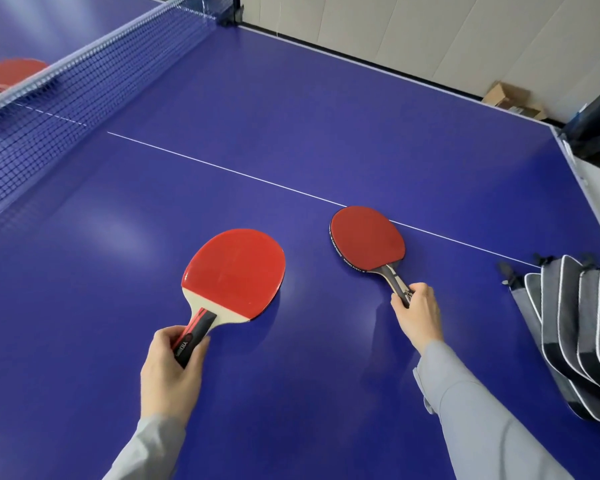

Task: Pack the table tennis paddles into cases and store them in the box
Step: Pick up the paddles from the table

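My left hand (174,372) grips the black-and-red handle of a bright red paddle (234,271) whose blade lies low over the blue table (291,133). My right hand (418,313) grips the dark handle of a second, darker red paddle (366,237), its blade resting across the white centre line. Several grey paddle cases (575,334) with white piping lie fanned out at the table's right edge. A third red paddle (9,76) lies beyond the net at far left, partly hidden.
The net (66,88) crosses the upper left. Beyond the far table edge, a cardboard box (510,98) sits on the floor by the wall. A dark object (596,123) stands off the table's right corner.
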The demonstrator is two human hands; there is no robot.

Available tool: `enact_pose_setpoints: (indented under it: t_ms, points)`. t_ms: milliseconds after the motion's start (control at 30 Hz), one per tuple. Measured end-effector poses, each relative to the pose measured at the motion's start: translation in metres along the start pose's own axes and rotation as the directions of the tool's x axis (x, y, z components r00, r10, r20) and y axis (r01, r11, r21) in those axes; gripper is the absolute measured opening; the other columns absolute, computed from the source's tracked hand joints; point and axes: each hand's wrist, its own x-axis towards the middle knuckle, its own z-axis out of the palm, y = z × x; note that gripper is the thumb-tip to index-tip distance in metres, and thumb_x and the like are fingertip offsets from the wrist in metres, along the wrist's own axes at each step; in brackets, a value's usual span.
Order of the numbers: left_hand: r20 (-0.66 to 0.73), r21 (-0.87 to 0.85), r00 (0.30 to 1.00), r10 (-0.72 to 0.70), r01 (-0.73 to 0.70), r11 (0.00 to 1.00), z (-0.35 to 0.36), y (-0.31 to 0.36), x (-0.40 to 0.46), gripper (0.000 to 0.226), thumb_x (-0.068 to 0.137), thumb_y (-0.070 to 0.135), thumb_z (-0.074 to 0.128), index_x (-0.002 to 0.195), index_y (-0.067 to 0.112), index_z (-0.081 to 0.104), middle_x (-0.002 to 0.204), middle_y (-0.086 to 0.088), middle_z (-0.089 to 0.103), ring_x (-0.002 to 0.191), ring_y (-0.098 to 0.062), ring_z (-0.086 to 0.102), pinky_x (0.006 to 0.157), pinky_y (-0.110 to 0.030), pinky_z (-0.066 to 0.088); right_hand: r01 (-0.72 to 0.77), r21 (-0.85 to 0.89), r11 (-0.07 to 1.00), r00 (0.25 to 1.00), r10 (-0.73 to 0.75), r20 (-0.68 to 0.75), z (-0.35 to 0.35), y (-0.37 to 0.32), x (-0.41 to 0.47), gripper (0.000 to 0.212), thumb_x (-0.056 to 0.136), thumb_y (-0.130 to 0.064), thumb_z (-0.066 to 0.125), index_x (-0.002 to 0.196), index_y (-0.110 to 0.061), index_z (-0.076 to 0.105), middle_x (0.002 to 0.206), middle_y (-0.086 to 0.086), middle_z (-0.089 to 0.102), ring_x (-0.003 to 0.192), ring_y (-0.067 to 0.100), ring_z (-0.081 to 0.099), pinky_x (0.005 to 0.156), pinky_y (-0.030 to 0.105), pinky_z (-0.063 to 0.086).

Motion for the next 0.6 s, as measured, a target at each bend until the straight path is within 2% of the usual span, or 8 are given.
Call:
enact_pose_setpoints:
  t_ms: [100,200,333,467,600]
  points:
    - [-0.005,-0.012,1.000,0.001,-0.002,1.000,0.000,0.002,-0.005,0.019,0.086,0.022,0.067,0.096,0.024,0.051,0.088,0.004,0.059,0.077,-0.016,0.056,0.058,-0.029,0.040,0.033,0.064,0.997,0.999,-0.035,0.029,0.002,-0.004,-0.007,0.025,0.093,-0.025,0.056,0.101,-0.007,0.041,0.092,0.010,0.055,0.081,0.033,0.056,0.066,0.037,0.043]
    - [-0.025,-0.045,1.000,-0.013,0.012,0.999,-0.004,0.004,-0.017,0.019,0.085,0.022,0.067,0.093,0.026,0.050,0.088,0.006,0.058,0.077,-0.008,0.055,0.056,-0.024,0.039,0.056,0.131,0.990,0.998,-0.057,0.005,0.002,-0.010,-0.023,0.022,0.094,-0.024,0.055,0.097,-0.010,0.037,0.087,0.007,0.054,0.076,0.029,0.053,0.064,0.035,0.042]
    - [-0.024,-0.053,0.999,-0.040,0.039,0.998,-0.012,-0.002,-0.037,0.019,0.085,0.023,0.067,0.093,0.026,0.050,0.089,0.007,0.058,0.078,-0.009,0.055,0.057,-0.025,0.040,0.037,0.270,0.962,0.999,-0.028,-0.035,0.001,-0.013,-0.060,0.023,0.094,-0.022,0.056,0.100,-0.006,0.040,0.086,0.006,0.054,0.074,0.026,0.052,0.064,0.038,0.045]
    - [-0.035,-0.069,0.997,-0.067,0.065,0.995,-0.023,-0.011,-0.067,0.018,0.085,0.022,0.067,0.091,0.027,0.051,0.089,0.007,0.059,0.078,-0.009,0.055,0.058,-0.025,0.040,0.030,0.396,0.918,0.998,-0.006,-0.061,-0.003,-0.013,-0.112,0.020,0.093,-0.019,0.058,0.095,-0.010,0.039,0.077,0.001,0.051,0.064,0.015,0.049,0.052,0.030,0.039]
    - [-0.051,-0.119,0.994,-0.101,0.094,0.989,-0.037,-0.023,-0.099,0.020,0.086,0.022,0.066,0.086,0.033,0.049,0.087,0.006,0.059,0.076,-0.011,0.056,0.057,-0.025,0.041,0.021,0.460,0.888,0.999,0.000,-0.045,0.000,-0.009,-0.174,0.020,0.093,-0.018,0.058,0.094,-0.011,0.039,0.077,0.002,0.051,0.064,0.016,0.047,0.052,0.027,0.036]
